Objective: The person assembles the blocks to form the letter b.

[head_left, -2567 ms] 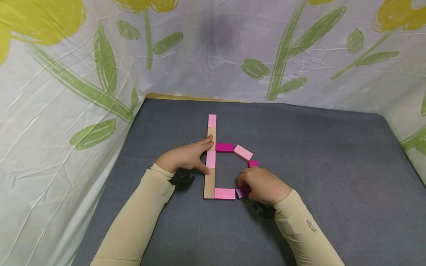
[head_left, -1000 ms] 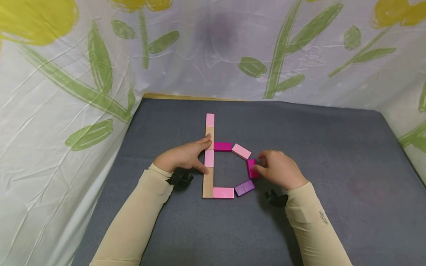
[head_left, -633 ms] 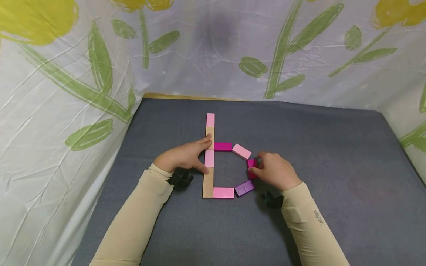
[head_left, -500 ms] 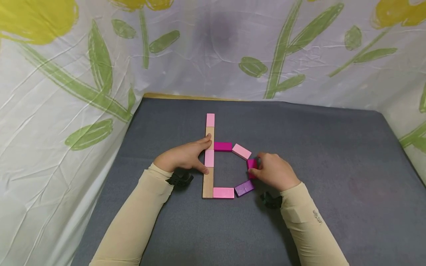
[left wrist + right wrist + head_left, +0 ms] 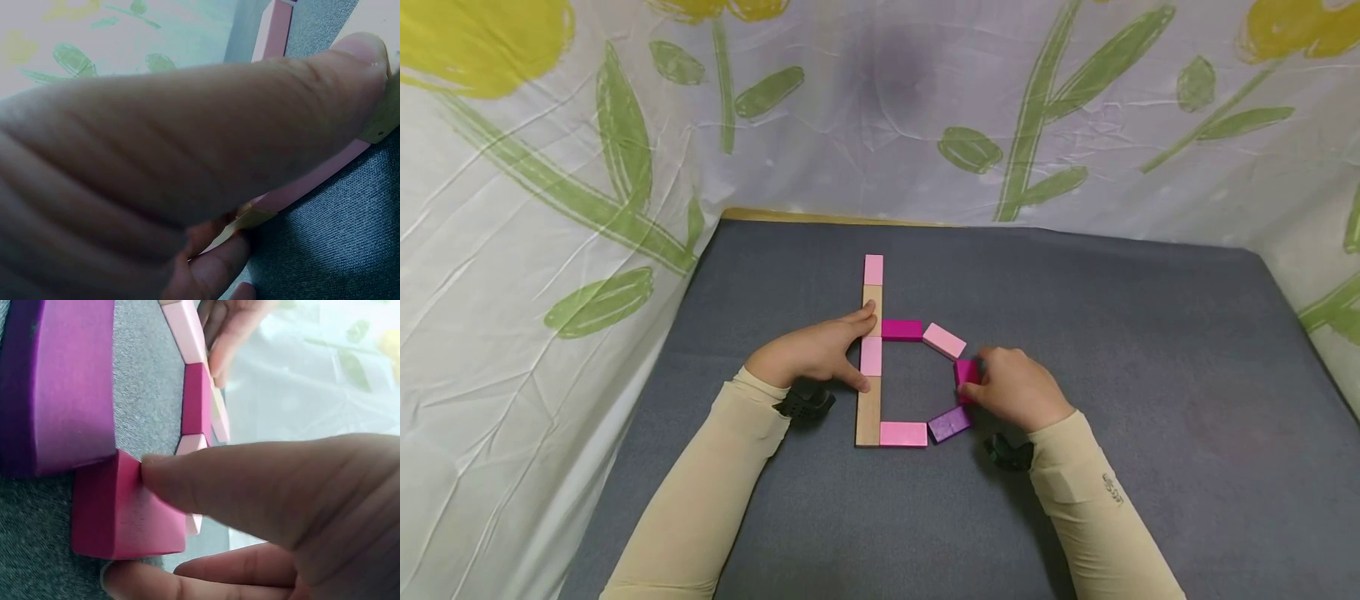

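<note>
Flat wooden blocks form an outline like a letter b on the dark cloth. My left hand (image 5: 820, 348) lies spread beside the upright column, its fingers on the upper natural wood block (image 5: 872, 296) and its thumb on the lower one (image 5: 868, 417). Between them sits a pink block (image 5: 871, 357). On the curve's right side, my right hand (image 5: 1022, 387) pinches a magenta block (image 5: 147, 522), thumb on its upper edge and fingers along the outer side. A purple block (image 5: 950, 423) stands at an angle next to it, with a pink block (image 5: 903, 433) at the base.
Another magenta block (image 5: 902, 331) and a tilted pale pink block (image 5: 944, 341) make the curve's top. A pink block (image 5: 873, 269) caps the column. The grey cloth-covered table (image 5: 1150, 375) extends around them, backed by a flowered white curtain (image 5: 880, 108).
My right hand has left the purple block and moved up to the magenta one, shifting it slightly left. My left hand has stayed on the column.
</note>
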`<state>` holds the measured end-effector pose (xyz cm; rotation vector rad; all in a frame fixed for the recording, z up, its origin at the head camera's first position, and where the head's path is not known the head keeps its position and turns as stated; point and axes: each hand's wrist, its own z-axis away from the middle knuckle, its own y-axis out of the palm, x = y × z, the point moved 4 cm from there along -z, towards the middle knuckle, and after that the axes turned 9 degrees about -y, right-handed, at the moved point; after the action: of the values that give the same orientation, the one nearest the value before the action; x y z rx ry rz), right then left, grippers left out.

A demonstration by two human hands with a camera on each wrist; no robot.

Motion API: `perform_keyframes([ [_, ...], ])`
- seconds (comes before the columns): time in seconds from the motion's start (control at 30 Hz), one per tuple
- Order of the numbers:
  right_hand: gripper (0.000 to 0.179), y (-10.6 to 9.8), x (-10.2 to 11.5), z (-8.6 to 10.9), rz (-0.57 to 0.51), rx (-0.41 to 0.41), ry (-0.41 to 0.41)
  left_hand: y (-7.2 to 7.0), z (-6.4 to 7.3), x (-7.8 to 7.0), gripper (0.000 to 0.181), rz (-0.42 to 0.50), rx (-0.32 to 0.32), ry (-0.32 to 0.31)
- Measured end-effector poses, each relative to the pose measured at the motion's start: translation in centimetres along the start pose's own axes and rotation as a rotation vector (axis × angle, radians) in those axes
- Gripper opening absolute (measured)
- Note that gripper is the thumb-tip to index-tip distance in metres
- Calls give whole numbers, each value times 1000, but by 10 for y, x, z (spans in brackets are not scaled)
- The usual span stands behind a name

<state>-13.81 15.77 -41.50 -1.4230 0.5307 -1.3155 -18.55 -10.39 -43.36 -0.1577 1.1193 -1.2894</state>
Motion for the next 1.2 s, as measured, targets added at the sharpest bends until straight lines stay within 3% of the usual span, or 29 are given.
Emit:
perform_keyframes([
  [0.13,30,-3,-2,-2,-2,-86,-32,0,1,1,109,-8,-6,-2],
  [0.27,39,-2,-2,-8,-3,-190,-156,1,0,1,109,-16,-10,-3],
  [0.43,39,4,0,-13,22,-213,-279,2,0,1,109,-14,-3,-11],
  [0.97,38,8,2,-12,33,-157,-260,1,-1,1,109,-15,-13,-9],
  [1.2,35,8,5,-12,34,-201,-302,1,0,1,109,-19,-10,-17],
])
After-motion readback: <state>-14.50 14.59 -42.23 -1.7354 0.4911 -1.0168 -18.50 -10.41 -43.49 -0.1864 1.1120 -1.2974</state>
